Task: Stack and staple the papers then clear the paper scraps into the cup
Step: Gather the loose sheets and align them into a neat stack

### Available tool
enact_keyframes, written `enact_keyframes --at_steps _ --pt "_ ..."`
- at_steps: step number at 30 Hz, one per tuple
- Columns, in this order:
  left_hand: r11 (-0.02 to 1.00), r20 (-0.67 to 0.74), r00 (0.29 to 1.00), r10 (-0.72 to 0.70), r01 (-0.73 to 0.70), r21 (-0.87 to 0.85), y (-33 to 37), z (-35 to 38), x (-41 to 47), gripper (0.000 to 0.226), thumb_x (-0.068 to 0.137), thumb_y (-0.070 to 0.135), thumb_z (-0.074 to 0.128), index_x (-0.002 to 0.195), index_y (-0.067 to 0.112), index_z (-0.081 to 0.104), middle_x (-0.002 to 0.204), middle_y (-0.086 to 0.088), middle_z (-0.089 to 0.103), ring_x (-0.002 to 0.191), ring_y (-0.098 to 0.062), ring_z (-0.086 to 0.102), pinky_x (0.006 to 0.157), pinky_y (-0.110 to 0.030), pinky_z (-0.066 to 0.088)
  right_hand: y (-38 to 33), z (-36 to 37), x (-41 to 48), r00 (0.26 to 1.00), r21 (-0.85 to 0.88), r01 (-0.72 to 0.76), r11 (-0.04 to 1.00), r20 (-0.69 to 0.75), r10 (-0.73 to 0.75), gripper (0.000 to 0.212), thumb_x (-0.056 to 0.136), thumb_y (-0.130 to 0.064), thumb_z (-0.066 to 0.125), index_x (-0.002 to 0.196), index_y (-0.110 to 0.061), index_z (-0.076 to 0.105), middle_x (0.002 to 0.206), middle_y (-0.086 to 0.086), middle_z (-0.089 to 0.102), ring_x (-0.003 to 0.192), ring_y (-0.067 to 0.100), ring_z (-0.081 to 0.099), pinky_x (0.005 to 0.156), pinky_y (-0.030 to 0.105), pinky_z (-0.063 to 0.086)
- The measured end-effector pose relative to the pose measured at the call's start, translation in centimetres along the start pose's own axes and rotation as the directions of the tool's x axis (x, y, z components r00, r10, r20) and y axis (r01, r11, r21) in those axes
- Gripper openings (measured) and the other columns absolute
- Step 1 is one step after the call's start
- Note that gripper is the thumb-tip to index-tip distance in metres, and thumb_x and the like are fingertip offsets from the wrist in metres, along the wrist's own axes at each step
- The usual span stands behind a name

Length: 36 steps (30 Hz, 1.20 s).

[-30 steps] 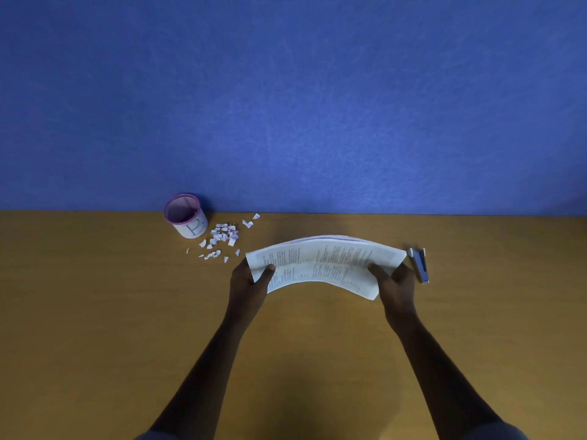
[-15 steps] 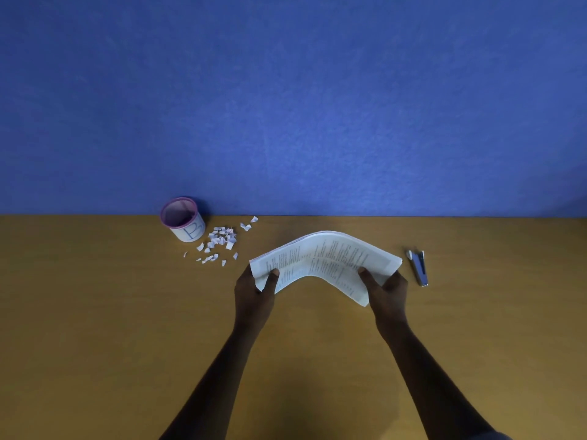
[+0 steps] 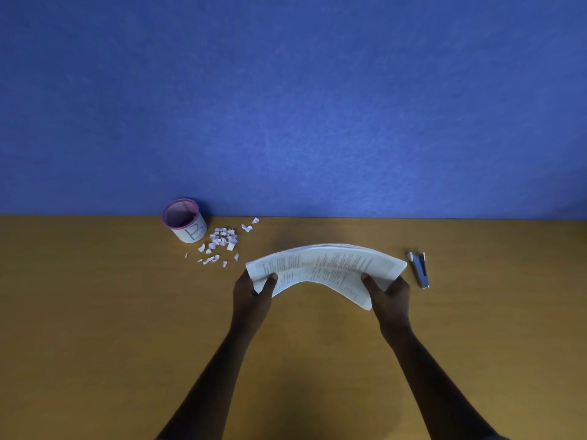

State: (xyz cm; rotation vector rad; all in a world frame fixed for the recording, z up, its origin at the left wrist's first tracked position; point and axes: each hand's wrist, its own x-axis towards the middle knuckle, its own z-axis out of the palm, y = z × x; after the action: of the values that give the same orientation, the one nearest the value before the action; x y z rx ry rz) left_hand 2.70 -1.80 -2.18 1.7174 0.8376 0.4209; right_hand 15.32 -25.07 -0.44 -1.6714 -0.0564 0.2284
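A stack of printed white papers arches upward above the wooden table. My left hand grips its left end, thumb on top. My right hand grips its right end the same way. A small blue and silver stapler lies on the table just right of the papers, untouched. A white cup with a pink rim stands at the back left. Several white paper scraps lie scattered to the right of the cup.
A blue wall rises directly behind the table's far edge. Two stray scraps lie near that edge, apart from the main pile.
The papers were bowed more sharply half a second ago; my hands have since spread a little, flattening the arch. Cup, scraps and stapler have not moved.
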Motion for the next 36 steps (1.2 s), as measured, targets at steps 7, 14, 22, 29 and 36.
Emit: enact_keyframes --at_steps 7,14,22,29,36 --pt "0.991 0.034 0.998 0.054 -0.058 0.121 0.8 -0.7 0.0 0.025 0.099 0.012 0.068 0.124 0.012 0.07 0.111 0.007 0.073 0.104 -0.015 0.072 0.076 -0.01 0.055 0.0 -1.0 0.7 1.0 -0.086 0.024 0.996 -0.019 -0.025 0.034 0.09 0.0 0.075 0.12 -0.012 0.067 0.111 0.002 0.076 0.105 0.024 0.072 0.088 0.057 0.061" --pt "0.937 0.128 0.97 0.205 -0.232 0.261 4.8 -2.5 1.5 0.029 0.1 0.016 0.064 0.129 0.011 0.068 0.124 -0.001 0.074 0.105 -0.011 0.066 0.076 -0.005 0.043 -3.9 -2.0 1.9 0.951 -0.47 0.251 0.846 -0.045 -0.307 0.07 0.078 -0.007 0.084 0.137 -0.014 0.048 0.129 0.005 0.063 0.118 0.028 0.061 0.096 0.058 0.053" --pt "0.87 0.317 0.882 0.348 -0.43 0.242 9.6 -2.8 2.3 0.035 0.102 0.022 0.062 0.136 0.014 0.066 0.132 -0.001 0.071 0.11 -0.007 0.063 0.074 0.001 0.045 -11.6 2.3 1.6 0.75 -0.67 0.653 0.353 0.509 -0.422 0.063 0.081 -0.023 0.076 0.14 -0.024 0.051 0.134 -0.008 0.064 0.124 0.02 0.059 0.111 0.055 0.027" --pt "0.866 0.368 0.857 0.361 -0.454 0.207 10.9 -3.8 2.1 0.029 0.1 0.02 0.066 0.13 0.021 0.068 0.116 0.017 0.069 0.097 0.01 0.064 0.078 -0.001 0.045 -12.5 3.3 1.4 0.778 -0.512 0.625 0.589 0.467 -0.42 0.021 0.088 -0.005 0.075 0.108 -0.011 0.075 0.095 0.0 0.079 0.076 0.01 0.066 0.072 -0.002 0.038" --pt "0.967 0.279 0.942 0.184 -0.224 0.119 7.6 -6.4 3.0 0.015 0.093 0.022 0.076 0.107 0.028 0.075 0.099 0.011 0.08 0.092 -0.006 0.074 0.081 -0.034 0.061 -12.5 1.5 1.1 0.876 -0.485 0.481 0.73 0.294 -0.381 0.02 0.09 -0.005 0.074 0.106 -0.016 0.074 0.087 -0.017 0.069 0.082 -0.014 0.062 0.07 -0.002 0.04"
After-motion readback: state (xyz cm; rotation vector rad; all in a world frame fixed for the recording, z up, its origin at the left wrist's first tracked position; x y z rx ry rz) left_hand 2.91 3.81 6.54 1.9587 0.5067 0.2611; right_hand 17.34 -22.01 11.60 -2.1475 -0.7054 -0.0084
